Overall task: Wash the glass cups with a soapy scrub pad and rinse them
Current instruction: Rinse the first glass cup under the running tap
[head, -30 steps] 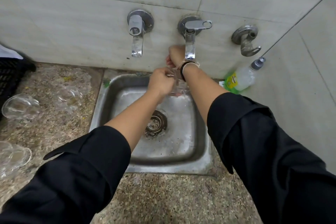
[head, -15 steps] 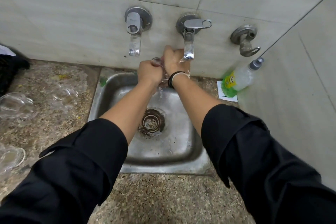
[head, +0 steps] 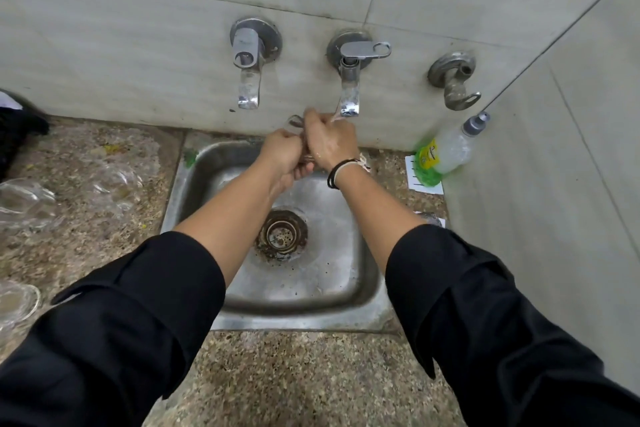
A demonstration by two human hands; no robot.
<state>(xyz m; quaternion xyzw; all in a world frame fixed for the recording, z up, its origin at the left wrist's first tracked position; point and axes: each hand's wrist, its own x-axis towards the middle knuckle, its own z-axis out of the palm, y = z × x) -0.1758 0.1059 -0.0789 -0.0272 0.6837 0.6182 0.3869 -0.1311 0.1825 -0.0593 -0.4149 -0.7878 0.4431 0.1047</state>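
Both my hands meet over the back of the steel sink, just below the middle tap. My left hand and my right hand are curled round a clear glass cup, of which only the handle and a bit of rim show above my fingers. Water runs over my right hand. No scrub pad shows in my hands. More glass cups lie on the counter at the left, one near the sink and one at the edge of view.
A left tap and a third wall fitting flank the middle tap. A green dish-soap bottle leans in the right corner on a white card. Another glass sits at the lower left. A black crate is at far left.
My hands have risen from inside the sink basin to just under the middle tap's spout, turning the cup between them.
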